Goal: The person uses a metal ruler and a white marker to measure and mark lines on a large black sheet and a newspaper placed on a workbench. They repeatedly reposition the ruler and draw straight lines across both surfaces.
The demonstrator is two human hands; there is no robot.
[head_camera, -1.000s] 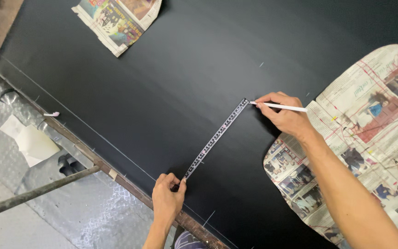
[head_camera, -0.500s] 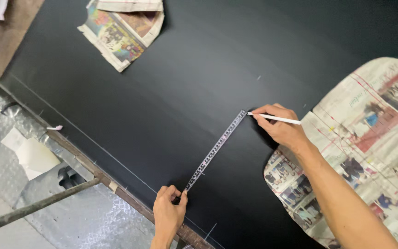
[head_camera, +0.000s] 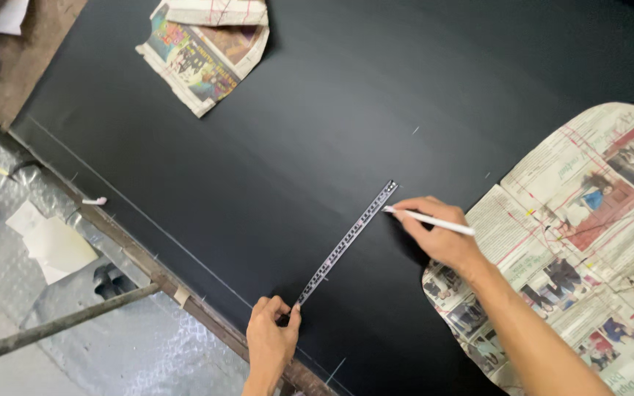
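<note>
A metal ruler (head_camera: pixel 346 243) lies slantwise on a large black sheet (head_camera: pixel 317 110). My left hand (head_camera: pixel 271 339) presses the ruler's near end down against the sheet by the table edge. My right hand (head_camera: pixel 438 236) grips a white pencil (head_camera: pixel 428 220), whose tip touches the sheet just beside the ruler's far end. A long white chalk line (head_camera: pixel 141 213) runs along the sheet parallel to its left edge. Small white marks dot the sheet beyond the ruler.
A large newspaper pattern (head_camera: pixel 588 242) with red lines lies on the sheet at right, under my right forearm. A smaller folded newspaper piece (head_camera: pixel 203 51) sits at the top. The wooden table edge (head_camera: pixel 130 253) carries a white chalk stub (head_camera: pixel 95 201); a metal bar (head_camera: pixel 53 330) lies below.
The view has drifted, so everything sits lower in the frame. Both hands keep their hold; the pencil tip stays at the ruler's far end.
</note>
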